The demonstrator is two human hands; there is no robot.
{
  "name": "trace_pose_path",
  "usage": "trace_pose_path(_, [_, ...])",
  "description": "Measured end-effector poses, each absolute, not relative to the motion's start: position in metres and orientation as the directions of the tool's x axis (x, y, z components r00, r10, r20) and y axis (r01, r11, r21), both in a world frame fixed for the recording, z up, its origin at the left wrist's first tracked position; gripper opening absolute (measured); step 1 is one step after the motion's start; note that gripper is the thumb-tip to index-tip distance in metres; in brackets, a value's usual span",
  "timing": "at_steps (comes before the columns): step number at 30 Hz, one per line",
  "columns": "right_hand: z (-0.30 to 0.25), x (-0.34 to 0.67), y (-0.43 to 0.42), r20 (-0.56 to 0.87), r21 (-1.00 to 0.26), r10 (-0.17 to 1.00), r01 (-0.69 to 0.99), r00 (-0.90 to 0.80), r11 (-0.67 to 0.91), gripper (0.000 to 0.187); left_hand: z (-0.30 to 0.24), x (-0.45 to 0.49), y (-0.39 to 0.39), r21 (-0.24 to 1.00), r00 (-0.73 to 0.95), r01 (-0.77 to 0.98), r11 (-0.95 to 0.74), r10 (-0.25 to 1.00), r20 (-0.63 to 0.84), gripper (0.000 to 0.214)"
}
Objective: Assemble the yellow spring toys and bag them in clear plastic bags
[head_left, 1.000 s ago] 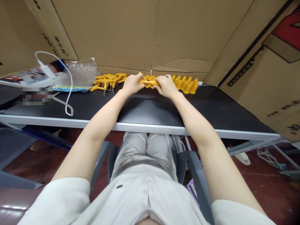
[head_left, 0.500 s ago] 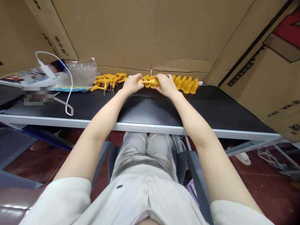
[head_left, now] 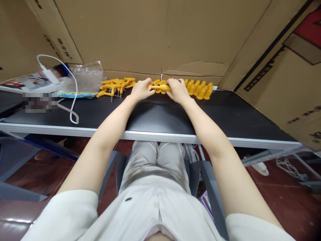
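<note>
pass: black tabletop [head_left: 160, 113] nearside | blocked: cardboard [head_left: 160, 36] behind, corkscrew pieces [head_left: 115, 85] left, standing yellow pieces [head_left: 200, 91] right

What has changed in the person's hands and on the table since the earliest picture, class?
The held yellow part seems to have turned: the end that stuck up above the left hand no longer shows there. Neither hand visibly let go; the right hand still grips the part. The spiral-ended pieces, upright yellow pieces and plastic bag stayed put.

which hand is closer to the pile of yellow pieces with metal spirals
Left. The left hand is just to the right of the pile of yellow pieces; the right hand is farther right, beyond the left hand, near the yellow cones.
</note>
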State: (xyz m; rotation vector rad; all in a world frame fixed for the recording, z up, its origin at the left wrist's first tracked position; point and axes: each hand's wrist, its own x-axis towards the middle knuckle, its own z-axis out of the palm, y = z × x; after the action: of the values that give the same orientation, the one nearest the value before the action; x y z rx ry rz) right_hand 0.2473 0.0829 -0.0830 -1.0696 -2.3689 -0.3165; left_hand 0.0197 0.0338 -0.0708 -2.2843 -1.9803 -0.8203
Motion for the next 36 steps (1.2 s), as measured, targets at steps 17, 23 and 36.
trace_pose_path(17, [-0.080,0.247,0.078,0.519,0.014,0.661,0.779,-0.542,0.627,0.026,-0.074,0.022,0.035,0.302,0.061,0.932,-0.200,0.909,0.412,0.047])
trace_pose_path(23, [-0.080,0.247,0.078,0.530,0.005,0.647,0.765,-0.549,0.645,0.026,-0.075,0.022,0.036,0.298,0.055,0.935,-0.190,0.912,0.407,0.047])
trace_pose_path(36, [-0.076,0.246,0.073,0.488,0.014,0.678,0.781,-0.550,0.624,0.031,-0.074,0.025,0.034,0.301,0.048,0.936,-0.183,0.912,0.407,0.047])
